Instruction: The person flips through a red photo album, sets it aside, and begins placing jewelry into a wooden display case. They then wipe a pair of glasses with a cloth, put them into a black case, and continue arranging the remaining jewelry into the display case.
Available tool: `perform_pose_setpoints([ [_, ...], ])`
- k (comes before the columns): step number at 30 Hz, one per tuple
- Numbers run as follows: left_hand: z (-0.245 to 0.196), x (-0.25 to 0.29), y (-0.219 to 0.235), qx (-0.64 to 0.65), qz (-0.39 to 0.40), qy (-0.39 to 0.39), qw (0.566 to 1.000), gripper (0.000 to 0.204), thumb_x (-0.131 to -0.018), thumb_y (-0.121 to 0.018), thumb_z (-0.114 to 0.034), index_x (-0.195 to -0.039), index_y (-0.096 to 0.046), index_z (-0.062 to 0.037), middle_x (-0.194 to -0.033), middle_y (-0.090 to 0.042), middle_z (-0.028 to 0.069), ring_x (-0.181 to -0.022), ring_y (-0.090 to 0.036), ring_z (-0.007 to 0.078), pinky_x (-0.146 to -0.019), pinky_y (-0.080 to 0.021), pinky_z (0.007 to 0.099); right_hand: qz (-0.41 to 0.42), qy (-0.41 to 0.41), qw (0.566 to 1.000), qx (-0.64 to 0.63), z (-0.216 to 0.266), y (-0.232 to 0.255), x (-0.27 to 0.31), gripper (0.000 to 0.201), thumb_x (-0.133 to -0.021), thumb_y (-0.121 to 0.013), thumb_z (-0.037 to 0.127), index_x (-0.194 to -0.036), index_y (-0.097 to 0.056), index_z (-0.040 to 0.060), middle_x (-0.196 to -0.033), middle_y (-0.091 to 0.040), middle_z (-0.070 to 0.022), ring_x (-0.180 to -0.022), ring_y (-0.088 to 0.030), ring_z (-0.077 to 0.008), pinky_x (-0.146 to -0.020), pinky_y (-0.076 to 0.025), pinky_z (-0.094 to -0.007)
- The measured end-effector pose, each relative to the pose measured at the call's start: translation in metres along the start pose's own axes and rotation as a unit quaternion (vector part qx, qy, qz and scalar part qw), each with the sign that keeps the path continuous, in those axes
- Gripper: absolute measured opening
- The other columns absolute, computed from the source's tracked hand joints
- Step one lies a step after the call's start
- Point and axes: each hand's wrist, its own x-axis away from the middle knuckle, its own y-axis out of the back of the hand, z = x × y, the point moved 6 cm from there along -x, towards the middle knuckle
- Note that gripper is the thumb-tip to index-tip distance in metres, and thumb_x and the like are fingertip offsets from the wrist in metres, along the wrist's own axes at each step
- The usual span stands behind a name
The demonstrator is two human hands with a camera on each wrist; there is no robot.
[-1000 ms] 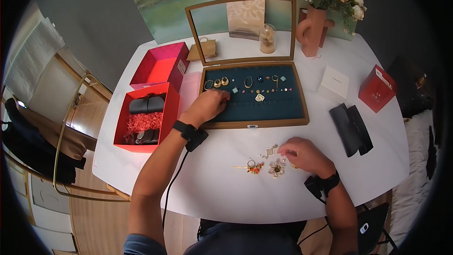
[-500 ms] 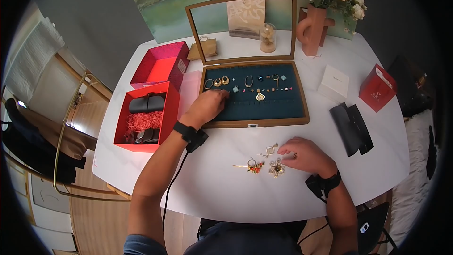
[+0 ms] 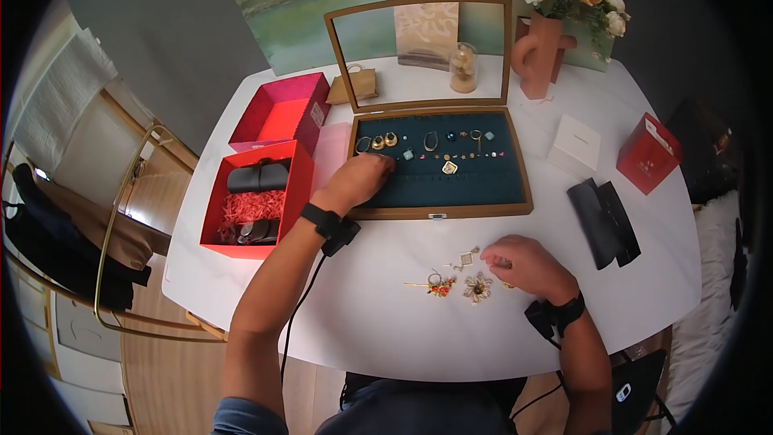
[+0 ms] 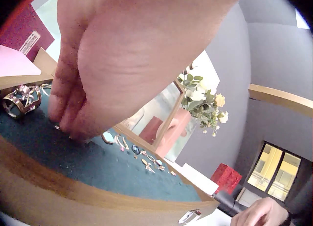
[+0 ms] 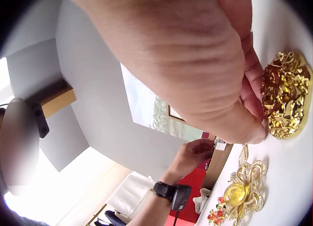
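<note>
A wooden jewelry box (image 3: 443,213) with a raised glass lid has a dark green pad (image 3: 483,189) set with earrings, rings and small studs. At the pad's left side, my left hand (image 3: 354,183) pinches a tiny sparkling stud (image 4: 57,128), mostly hidden by the fingertips. Gold rings (image 4: 22,102) sit just beside those fingers. My right hand (image 3: 531,267) rests loosely curled on the table, holding nothing. Near its fingers lie a crumpled-looking gold piece (image 5: 286,96), a flower brooch (image 3: 477,287) with a yellow stone, a red-flowered ornament (image 3: 440,284) and a diamond-shaped earring (image 3: 468,258).
On the left are an open red box (image 3: 302,205) holding shredded paper and cases, and a pink box (image 3: 278,113). A white box (image 3: 574,147), a red bag (image 3: 648,157) and a black case (image 3: 602,224) stand right. Behind is a flower vase (image 3: 539,56).
The head view has shifted slightly, so everything appears a little further right. Both hands stay at about the same places; the left fingertips remain at the pad.
</note>
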Motion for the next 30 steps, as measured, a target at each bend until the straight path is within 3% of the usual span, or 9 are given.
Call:
perform_pose_setpoints([
  [12, 0.009, -0.002, -0.004, -0.026, 0.034, 0.010, 0.999, 0.016, -0.088, -0.060, -0.006, -0.101, -0.068, -0.0025, -0.094, -0.070, 0.0193, -0.090, -0.068, 0.0378, -0.082, -0.053, 0.0434, 0.021, -0.015, 1.000, -0.013, -0.003, -0.002, 0.000, 0.017, -0.085, -0.066, 0.003, -0.102, -0.069, 0.0007, -0.093, -0.067, -0.0116, -0.086, -0.065, -0.0244, -0.079, -0.052, -0.0331],
  [20, 0.008, 0.001, 0.005, -0.015, -0.012, -0.032, 0.999, 0.014, -0.086, -0.062, -0.005, -0.098, -0.068, -0.0014, -0.094, -0.070, 0.0191, -0.088, -0.067, 0.0370, -0.081, -0.053, 0.0425, 0.015, 0.019, 1.000, 0.017, -0.002, -0.002, -0.001, 0.015, -0.085, -0.066, 0.003, -0.099, -0.070, 0.0019, -0.089, -0.067, -0.0110, -0.084, -0.064, -0.0255, -0.078, -0.052, -0.0348],
  [23, -0.042, 0.017, 0.027, 0.065, -0.050, -0.051, 0.995, 0.014, -0.084, -0.064, -0.002, -0.097, -0.068, -0.0010, -0.094, -0.069, 0.0180, -0.087, -0.067, 0.0349, -0.080, -0.054, 0.0407, 0.009, 0.013, 1.000, 0.011, -0.006, -0.002, -0.002, 0.016, -0.084, -0.066, 0.002, -0.100, -0.070, 0.0018, -0.087, -0.066, -0.0105, -0.083, -0.064, -0.0250, -0.077, -0.052, -0.0344],
  [26, -0.091, 0.041, -0.005, 0.139, 0.020, -0.136, 0.981, 0.018, -0.080, -0.065, 0.003, -0.098, -0.066, -0.0010, -0.095, -0.067, 0.0158, -0.089, -0.067, 0.0328, -0.079, -0.053, 0.0388, 0.009, -0.003, 1.000, -0.021, -0.009, -0.004, -0.002, 0.017, -0.084, -0.068, 0.003, -0.101, -0.069, 0.0012, -0.090, -0.065, -0.0103, -0.083, -0.063, -0.0234, -0.078, -0.052, -0.0324],
  [27, -0.110, 0.048, -0.013, 0.151, 0.081, -0.133, 0.976, 0.019, -0.079, -0.065, 0.004, -0.098, -0.065, -0.0005, -0.094, -0.066, 0.0163, -0.089, -0.066, 0.0341, -0.079, -0.053, 0.0399, 0.007, -0.004, 0.999, -0.037, -0.010, -0.005, -0.003, 0.018, -0.083, -0.068, 0.002, -0.102, -0.069, 0.0013, -0.091, -0.065, -0.0101, -0.083, -0.064, -0.0226, -0.078, -0.052, -0.0320],
  [30, -0.136, 0.062, -0.035, 0.164, 0.113, -0.146, 0.969, 0.018, -0.083, -0.062, 0.001, -0.102, -0.064, -0.0013, -0.096, -0.065, 0.0166, -0.091, -0.064, 0.0362, -0.081, -0.052, 0.0416, 0.003, 0.000, 0.999, -0.048, -0.009, -0.004, -0.002, 0.019, -0.083, -0.068, 0.001, -0.103, -0.068, 0.0015, -0.092, -0.064, -0.0097, -0.083, -0.064, -0.0214, -0.077, -0.052, -0.0314],
])
